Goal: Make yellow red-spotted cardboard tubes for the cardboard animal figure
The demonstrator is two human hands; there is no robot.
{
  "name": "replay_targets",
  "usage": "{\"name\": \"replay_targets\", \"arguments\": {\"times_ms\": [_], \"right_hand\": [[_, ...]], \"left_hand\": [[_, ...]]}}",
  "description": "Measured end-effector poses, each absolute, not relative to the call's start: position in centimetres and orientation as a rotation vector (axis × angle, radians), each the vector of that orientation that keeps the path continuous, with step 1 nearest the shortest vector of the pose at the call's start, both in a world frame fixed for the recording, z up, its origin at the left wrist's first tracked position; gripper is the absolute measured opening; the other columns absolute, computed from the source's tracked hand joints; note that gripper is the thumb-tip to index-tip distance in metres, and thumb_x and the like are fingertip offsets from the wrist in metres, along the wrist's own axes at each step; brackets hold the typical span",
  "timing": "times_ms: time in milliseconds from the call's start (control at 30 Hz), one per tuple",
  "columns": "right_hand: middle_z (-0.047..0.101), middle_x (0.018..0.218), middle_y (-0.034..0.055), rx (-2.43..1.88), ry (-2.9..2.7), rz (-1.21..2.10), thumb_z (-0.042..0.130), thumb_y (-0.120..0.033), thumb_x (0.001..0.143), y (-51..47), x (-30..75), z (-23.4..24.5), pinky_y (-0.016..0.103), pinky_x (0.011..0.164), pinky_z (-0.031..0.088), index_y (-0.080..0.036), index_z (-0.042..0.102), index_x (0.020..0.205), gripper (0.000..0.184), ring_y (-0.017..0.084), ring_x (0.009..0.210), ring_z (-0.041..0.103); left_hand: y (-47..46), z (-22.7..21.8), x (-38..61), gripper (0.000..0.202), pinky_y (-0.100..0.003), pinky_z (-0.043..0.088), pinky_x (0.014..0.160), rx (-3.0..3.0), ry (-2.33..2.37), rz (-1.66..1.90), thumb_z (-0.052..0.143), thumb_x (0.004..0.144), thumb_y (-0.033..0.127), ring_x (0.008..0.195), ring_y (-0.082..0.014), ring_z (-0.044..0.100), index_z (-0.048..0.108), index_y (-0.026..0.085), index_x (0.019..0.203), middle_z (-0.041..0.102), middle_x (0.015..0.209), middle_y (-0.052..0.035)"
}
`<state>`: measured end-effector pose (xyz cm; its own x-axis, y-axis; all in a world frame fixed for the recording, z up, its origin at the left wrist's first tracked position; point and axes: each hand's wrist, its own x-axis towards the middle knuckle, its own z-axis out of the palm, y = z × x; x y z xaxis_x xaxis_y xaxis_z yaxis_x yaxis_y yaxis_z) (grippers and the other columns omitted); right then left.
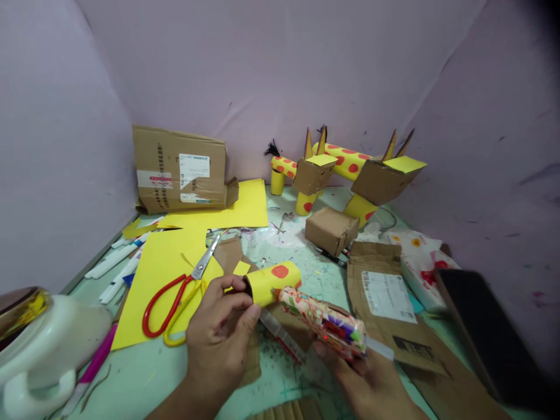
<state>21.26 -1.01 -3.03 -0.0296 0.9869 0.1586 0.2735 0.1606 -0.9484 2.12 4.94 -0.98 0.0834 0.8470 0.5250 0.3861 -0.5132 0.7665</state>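
My left hand [221, 335] grips the near-left end of a yellow paper tube [268, 277] with orange spots, fingers at its open rim. A hot glue gun [321, 318] wrapped in floral paper is in my right hand [365, 376], a glue stick [380, 349] poking out of its back. The gun's nozzle points at the tube's side; whether it touches cannot be made out. Left of my left hand lie scissors [192, 283] with red and yellow handles, partly on a yellow sheet [146, 291]. A clear strip [282, 335] rests below the tube.
Two spotted yellow animal figures with cardboard heads [312, 175] [385, 181] stand at the back right, behind a small cardboard box [332, 227]. A larger carton [175, 169] leans at back left. Flattened cardboard [380, 291] and a phone [485, 332] are at right, a white mug [52, 344] at left.
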Motion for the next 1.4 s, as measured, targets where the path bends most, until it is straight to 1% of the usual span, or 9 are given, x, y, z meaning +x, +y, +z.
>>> {"name": "replay_targets", "arguments": {"times_ms": [167,300,433,600,767,933,1067,1167,1400], "right_hand": [[0.061,0.124,0.0053,-1.291,-1.509,1.036,0.053,-0.023,0.085,-1.3,21.5,-3.4,0.035,0.094,0.048,-0.026,0.054,0.124,0.039,0.027,0.111,0.058],[0.06,0.125,0.0076,-1.399,-1.477,0.991,0.058,-0.024,0.082,-1.8,21.7,-4.5,0.04,0.099,0.043,-0.023,0.057,0.123,0.041,0.029,0.117,0.053],[0.06,0.125,0.0085,-1.385,-1.581,0.95,0.054,-0.022,0.083,-1.8,21.9,-4.9,0.039,0.096,0.047,-0.022,0.054,0.124,0.041,0.028,0.114,0.055],[0.062,0.122,0.0069,-1.347,-1.759,0.784,0.048,-0.017,0.084,-1.4,21.9,-4.3,0.034,0.091,0.051,-0.023,0.051,0.125,0.042,0.026,0.11,0.059],[0.062,0.122,0.0067,-1.339,-1.781,0.693,0.047,-0.016,0.084,-1.5,21.9,-4.3,0.033,0.089,0.052,-0.023,0.049,0.126,0.043,0.025,0.109,0.06],[0.06,0.125,0.0026,-1.311,-1.751,0.766,0.045,-0.012,0.084,-1.4,21.8,-4.2,0.028,0.093,0.049,-0.026,0.047,0.127,0.045,0.021,0.113,0.057],[0.06,0.125,0.002,-1.31,-1.771,0.698,0.048,-0.011,0.083,-1.4,21.9,-4.2,0.027,0.094,0.048,-0.027,0.047,0.127,0.047,0.02,0.112,0.058],[0.062,0.122,0.0021,-1.311,-1.786,0.654,0.048,-0.01,0.081,-1.5,21.9,-4.2,0.027,0.091,0.05,-0.027,0.046,0.127,0.048,0.021,0.11,0.06],[0.065,0.118,0.0049,-1.322,-1.817,0.54,0.05,-0.01,0.079,-1.5,21.9,-4.2,0.03,0.088,0.052,-0.025,0.049,0.124,0.048,0.022,0.104,0.064]], "left_hand": [[5.0,-0.8,2.2,0.011,-0.017,0.049,0.065,1.882,1.278,1.442,0.06,0.075,0.014,0.081,-0.0133,0.059,0.061,0.018,0.066,0.056,0.087,-0.0038],[5.2,-0.4,2.2,0.012,-0.017,0.048,0.061,1.806,1.351,1.399,0.062,0.074,0.019,0.076,-0.013,0.059,0.063,0.017,0.062,0.057,0.083,-0.0042],[5.4,-0.3,2.1,0.014,-0.016,0.046,0.054,1.681,1.38,1.353,0.063,0.072,0.022,0.074,-0.0132,0.059,0.063,0.017,0.059,0.058,0.081,-0.0043],[5.5,-0.4,2.0,0.013,-0.017,0.048,0.062,1.519,1.386,1.314,0.064,0.07,0.025,0.078,-0.0144,0.059,0.064,0.017,0.059,0.059,0.082,-0.0044],[5.7,-0.6,1.9,0.013,-0.018,0.048,0.064,1.48,1.398,1.323,0.064,0.07,0.026,0.078,-0.0143,0.059,0.065,0.018,0.06,0.059,0.083,-0.004],[5.5,-0.5,2.1,0.013,-0.018,0.047,0.056,1.581,1.411,1.324,0.065,0.069,0.025,0.075,-0.0152,0.06,0.066,0.017,0.058,0.06,0.081,-0.0055],[5.3,-0.4,2.4,0.014,-0.017,0.046,0.051,1.663,1.364,1.366,0.064,0.069,0.023,0.069,-0.0138,0.061,0.064,0.017,0.057,0.059,0.079,-0.0049],[5.3,-0.3,2.3,0.013,-0.017,0.045,0.052,1.635,1.374,1.366,0.064,0.069,0.023,0.071,-0.0136,0.06,0.065,0.017,0.058,0.06,0.081,-0.0047],[5.6,-1.3,1.9,0.014,-0.019,0.045,0.066,1.345,1.333,1.297,0.067,0.069,0.027,0.081,-0.0148,0.056,0.065,0.017,0.059,0.057,0.086,-0.0036]]}}
